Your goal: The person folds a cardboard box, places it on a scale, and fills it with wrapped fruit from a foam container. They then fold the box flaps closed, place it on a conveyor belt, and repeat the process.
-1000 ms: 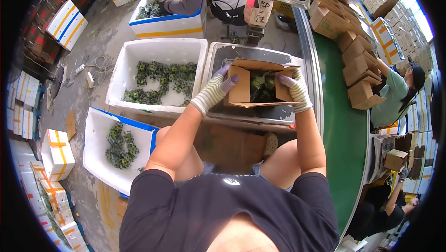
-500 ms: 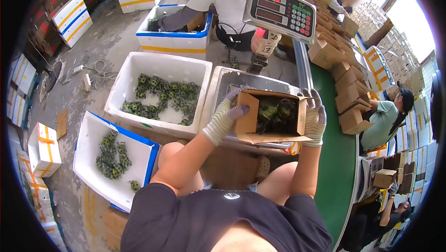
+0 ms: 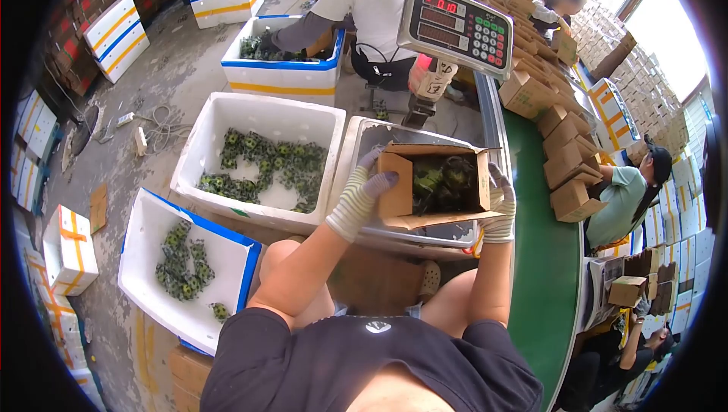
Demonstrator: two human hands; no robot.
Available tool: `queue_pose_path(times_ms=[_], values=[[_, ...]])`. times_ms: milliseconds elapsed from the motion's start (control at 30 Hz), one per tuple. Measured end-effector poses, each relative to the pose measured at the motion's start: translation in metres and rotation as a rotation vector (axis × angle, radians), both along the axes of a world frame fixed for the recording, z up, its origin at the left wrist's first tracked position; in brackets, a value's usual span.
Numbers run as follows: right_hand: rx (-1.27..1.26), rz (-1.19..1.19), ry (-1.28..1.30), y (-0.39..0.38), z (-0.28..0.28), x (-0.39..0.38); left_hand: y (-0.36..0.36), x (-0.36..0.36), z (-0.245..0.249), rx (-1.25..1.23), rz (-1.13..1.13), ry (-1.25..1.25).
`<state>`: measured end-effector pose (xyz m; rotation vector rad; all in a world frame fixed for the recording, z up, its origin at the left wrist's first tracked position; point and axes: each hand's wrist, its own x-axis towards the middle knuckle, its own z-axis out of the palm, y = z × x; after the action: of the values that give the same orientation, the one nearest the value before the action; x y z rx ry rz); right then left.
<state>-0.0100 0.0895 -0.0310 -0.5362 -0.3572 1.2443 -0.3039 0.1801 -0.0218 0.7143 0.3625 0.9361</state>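
Observation:
Between my hands is an open cardboard box [image 3: 395, 193], tipped toward me above the scale platform [image 3: 369, 143]. Green, dark-wrapped produce [image 3: 446, 178] lies inside it. My left hand [image 3: 355, 198], in a striped glove, grips the left side with the thumb on the flap. My right hand [image 3: 500, 203], gloved too, closes on the right side, its fingers partly hidden behind the cardboard. The scale display [image 3: 456, 29] beyond the box shows red digits.
Left of the scale, a white foam box [image 3: 187, 155] holds netted green produce; a blue-edged foam box [image 3: 136, 249] with more stands nearer. A green conveyor [image 3: 535, 275] runs along my right, with open cartons [image 3: 569, 161] beyond. A person in white [image 3: 377, 2] works ahead.
The cardboard box has shifted slightly left with both hands. My right hand's raised fingers have come down against its side. The number on the scale display has changed.

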Motion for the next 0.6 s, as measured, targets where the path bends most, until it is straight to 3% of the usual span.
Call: queue_pose_path(times_ms=[267,400,600], values=[[-0.033,-0.019,-0.197,0.022,0.005,0.033,0.003,-0.001,0.004,-0.015,0.049,0.035],[-0.116,-0.061,-0.051,0.063,0.047,0.044,0.005,0.002,-0.004,-0.034,0.054,0.036],[-0.172,-0.158,-0.281,0.144,0.099,0.060,0.013,0.002,-0.007,0.091,0.032,0.169]])
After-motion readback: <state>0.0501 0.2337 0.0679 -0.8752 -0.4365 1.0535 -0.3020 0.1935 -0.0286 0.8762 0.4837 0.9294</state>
